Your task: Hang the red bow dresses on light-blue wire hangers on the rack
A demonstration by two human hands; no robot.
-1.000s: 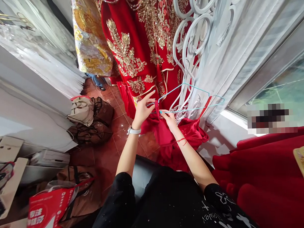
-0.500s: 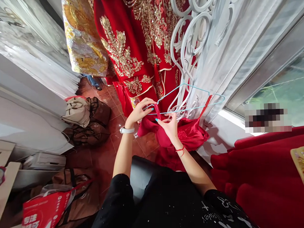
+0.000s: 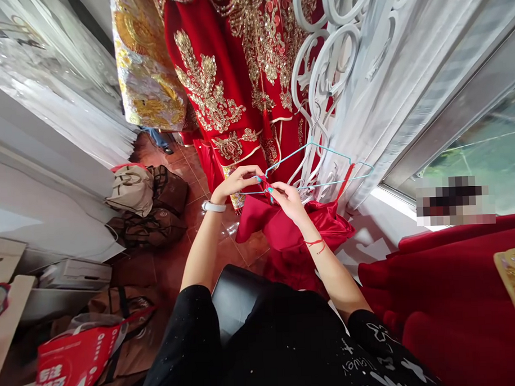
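Observation:
A thin light-blue wire hanger hangs on a white scrolled metal rack. A red satin garment droops from it by red straps. My left hand is closed, pinching the garment's left strap at the hanger's left end. Right beside it, my right hand is closed on the same red strap and fabric, fingertips meeting the left hand's. The strap's other end loops over the hanger's right side.
A red and gold embroidered dress hangs just behind. White curtains and a window stand at right, red velvet fabric at lower right. Bags and a red shopping bag lie on the tiled floor at left.
Both hands have drawn closer together at the hanger's left end, now pinching the red strap between them. The right hand rose from the fabric to the hanger bar.

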